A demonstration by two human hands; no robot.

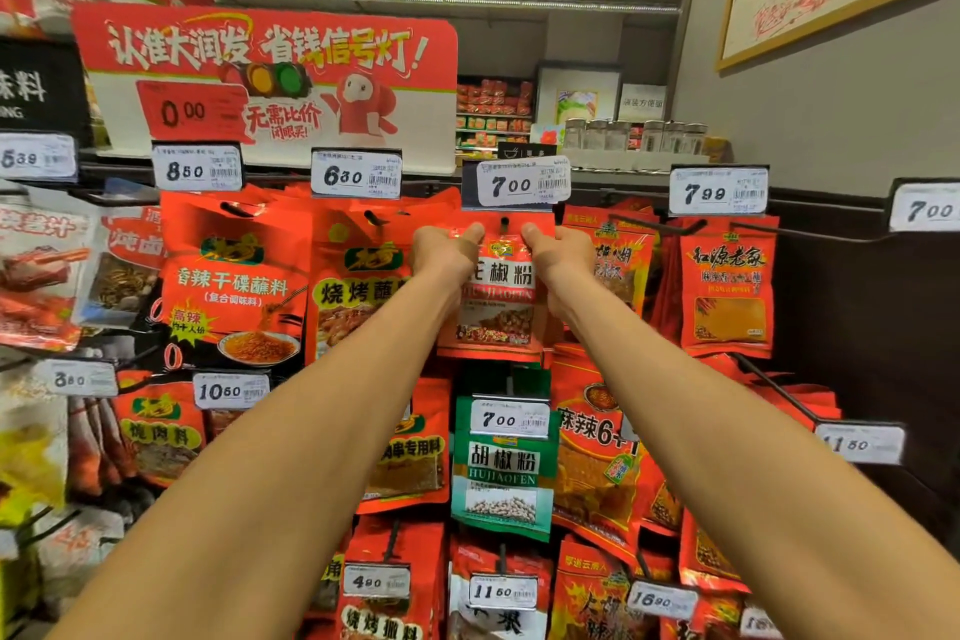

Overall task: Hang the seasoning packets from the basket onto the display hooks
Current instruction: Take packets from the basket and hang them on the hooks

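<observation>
Both my bare forearms reach up and forward to the rack. My left hand (448,250) pinches the top left corner of a red glossy plastic seasoning packet (496,299) with white and yellow print, and my right hand (558,252) pinches its top right corner. Neither hand is free; each is closed on this packet.

I hold the packet flat against the display, and its punched hole sits at the tip of a thin black metal display hook (504,224), just under the white price tag reading 7.00 (522,182). I cannot tell if the packet hangs by itself or if only my fingers carry it.

I judge that this packet is almost hung: I must push it back along the hook and let go. The neighbouring hooks carry many red packets, and a green pepper packet (501,470) hangs below. The basket is not in view, so I cannot say how many packets are left.
</observation>
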